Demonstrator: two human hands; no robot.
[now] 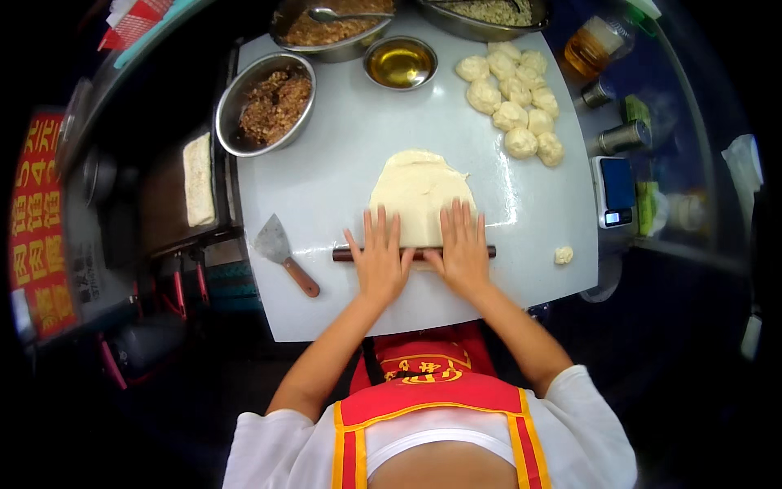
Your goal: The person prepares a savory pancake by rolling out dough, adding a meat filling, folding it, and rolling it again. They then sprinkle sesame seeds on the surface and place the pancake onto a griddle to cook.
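Under both my palms lies a dark wooden rolling pin, across the near end of a flat sheet of pale dough. My left hand rests on the pin's left part, fingers spread and pointing away from me. On its right part is my right hand, also flat, with the fingertips over the dough. Neither hand is wrapped around the pin. A scraper with a wooden handle lies left of my left hand. Several dough balls sit in a cluster at the far right of the table.
Along the worktop's far side stand a metal bowl of minced filling, a bowl of oil and two larger filling bowls. A small dough piece lies right. Beyond the right edge is a digital scale; a griddle with flat dough is left.
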